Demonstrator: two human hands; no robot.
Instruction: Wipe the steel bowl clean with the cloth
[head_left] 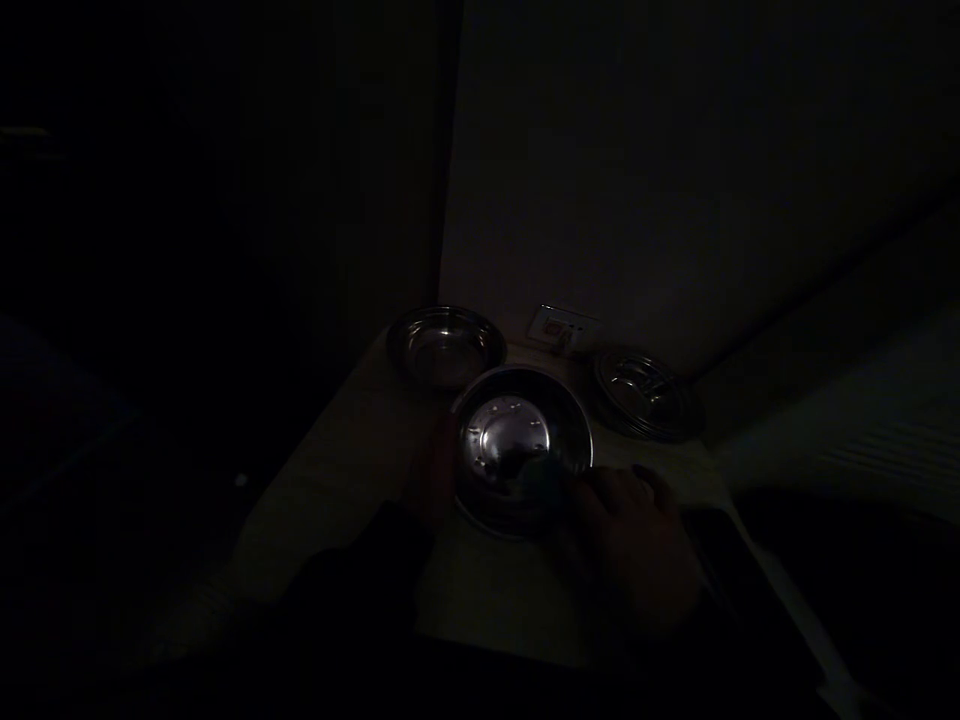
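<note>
The scene is very dark. A shiny metal bowl (510, 430) stands on a pale table, with light glinting off its inner bottom. My left hand (433, 470) grips the bowl's left side, its fingers mostly lost in shadow. At the right front rim is my right hand (634, 540), fingers bent and closed. They reach over the rim toward a dark, faintly greenish piece (544, 480) inside the bowl. It seems to be held in those fingers, but its kind cannot be made out.
Behind to the left sits another metal bowl (446, 350). A stack of metal plates (646, 395) lies behind to the right, near a wall socket (564, 326). A dark flat object (739, 570) rests along the table's (330, 470) right edge. Walls rise behind.
</note>
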